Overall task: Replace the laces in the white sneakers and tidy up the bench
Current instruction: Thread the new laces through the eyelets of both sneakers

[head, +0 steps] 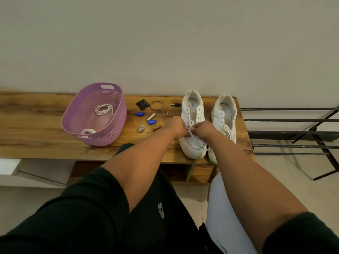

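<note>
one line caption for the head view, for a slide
Both hands thread a lace through the left white sneaker on the bench.

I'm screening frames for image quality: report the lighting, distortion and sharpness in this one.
Head view: dim, warm, even light with only soft shadows and no glare; wide-angle bending bows the bench edge and stretches the forearms at the bottom; the small items beside the purple basket are soft, and the lace between the left hand and right hand is slightly blurred.

My left grip (177,126) and right grip (202,128) pinch a white lace (199,143) over the left sneaker (192,125) on the tabletop (36,125); coiled laces (103,109) lie in the purple basket (110,136).
</note>
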